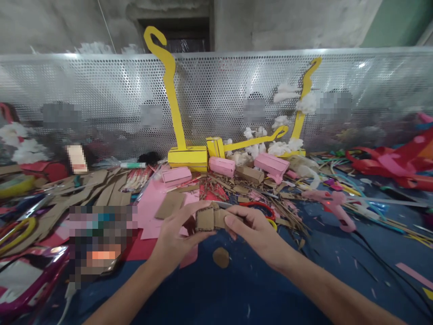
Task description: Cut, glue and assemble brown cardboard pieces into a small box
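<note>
Head view. A small folded cardboard piece (212,218) is held up between both hands, just above the blue table (257,289) and a little left of frame centre. Its long axis runs left to right, roughly level, with a fold line showing near the middle of the face turned to the camera.

Left hand (176,237): comes in from lower left, fingers curled, thumb along the top edge and fingertips behind. It is closed on the left end of the piece.

Right hand (255,232): comes in from lower right, thumb pressed on the right half of the front face, other fingers wrapped behind. It is also closed on the piece. Neither hand is nearer; each has one end, and they meet across the piece with the thumbs close but apart.

Directly below the held piece, a small round cardboard disc (221,257) lies flat on the table, apart from both hands.

Just beyond the right hand, red-handled scissors (262,206) lie among cardboard strips and scraps. Farther back, pink boxes (270,163) and a yellow box base (187,158) with a tall yellow hook stand before a perforated metal screen (216,90). A pink glue gun (333,204) lies well to the right; cut cardboard shapes (98,189) lie to the left.
</note>
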{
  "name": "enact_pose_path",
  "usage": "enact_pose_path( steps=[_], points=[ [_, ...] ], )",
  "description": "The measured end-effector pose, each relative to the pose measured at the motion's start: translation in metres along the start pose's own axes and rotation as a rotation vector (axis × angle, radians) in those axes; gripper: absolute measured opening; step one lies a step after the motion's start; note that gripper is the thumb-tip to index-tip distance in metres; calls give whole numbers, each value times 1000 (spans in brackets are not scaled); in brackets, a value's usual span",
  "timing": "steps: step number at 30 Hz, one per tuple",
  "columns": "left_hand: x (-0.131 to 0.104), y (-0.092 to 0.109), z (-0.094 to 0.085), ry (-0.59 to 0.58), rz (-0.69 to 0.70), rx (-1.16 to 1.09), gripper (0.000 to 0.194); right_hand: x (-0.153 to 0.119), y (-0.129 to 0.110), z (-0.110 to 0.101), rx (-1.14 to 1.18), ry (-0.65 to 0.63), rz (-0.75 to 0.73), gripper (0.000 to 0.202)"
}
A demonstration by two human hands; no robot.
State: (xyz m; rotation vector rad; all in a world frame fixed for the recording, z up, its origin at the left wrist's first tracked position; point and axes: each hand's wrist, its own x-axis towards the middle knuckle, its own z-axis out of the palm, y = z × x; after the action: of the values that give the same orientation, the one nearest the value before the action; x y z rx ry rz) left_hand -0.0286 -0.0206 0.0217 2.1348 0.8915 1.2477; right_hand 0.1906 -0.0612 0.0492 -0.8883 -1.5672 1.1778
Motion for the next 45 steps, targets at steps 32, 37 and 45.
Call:
enact_pose_path(
  steps=[32,37,45],
  points=[
    [16,19,0,139,-742,-942,36,5,13,-8,199,269,-134,28],
    [17,25,-2,-98,-963,-1335,40,4,13,-8,46,247,-118,22],
    [13,21,2,-69,-985,-1326,33,1,6,-6,-231,283,-124,21]
  ],
)
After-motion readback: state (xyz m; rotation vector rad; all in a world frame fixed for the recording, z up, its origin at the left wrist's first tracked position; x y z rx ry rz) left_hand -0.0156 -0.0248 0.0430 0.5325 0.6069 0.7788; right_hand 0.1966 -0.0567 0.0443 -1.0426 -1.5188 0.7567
